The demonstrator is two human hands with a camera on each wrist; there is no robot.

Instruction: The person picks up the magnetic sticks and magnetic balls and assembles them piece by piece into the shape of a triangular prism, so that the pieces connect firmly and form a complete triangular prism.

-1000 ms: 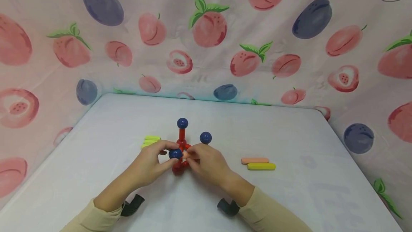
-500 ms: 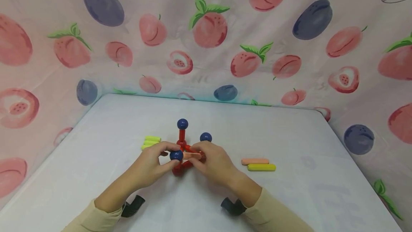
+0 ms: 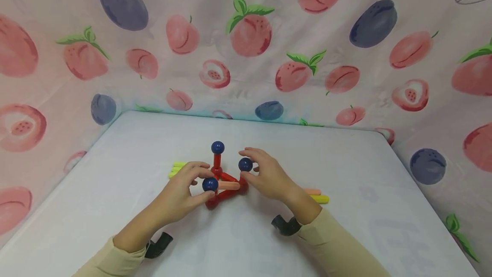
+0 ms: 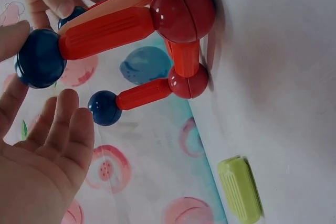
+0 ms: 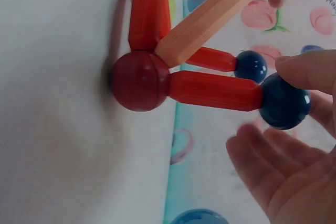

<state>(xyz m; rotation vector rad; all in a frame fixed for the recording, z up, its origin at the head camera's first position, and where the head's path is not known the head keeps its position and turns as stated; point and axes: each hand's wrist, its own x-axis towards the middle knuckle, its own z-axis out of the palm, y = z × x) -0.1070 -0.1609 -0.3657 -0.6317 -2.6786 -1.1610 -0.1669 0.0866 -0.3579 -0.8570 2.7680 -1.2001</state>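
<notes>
Pinching the left blue ball (image 3: 209, 184) is the left hand (image 3: 178, 193); the right hand (image 3: 270, 174) grips the right blue ball (image 3: 245, 164). The ball-and-rod frame (image 3: 229, 194) stands on the white table (image 3: 342, 153), a peach rod (image 3: 229, 186) slanting from left blue ball to right red ball (image 3: 242, 187). Probably light, stiff, slick plastic — joints likely the weak spot — so best held by its balls.

Diffuse light, soft shadows, glints (small)
</notes>
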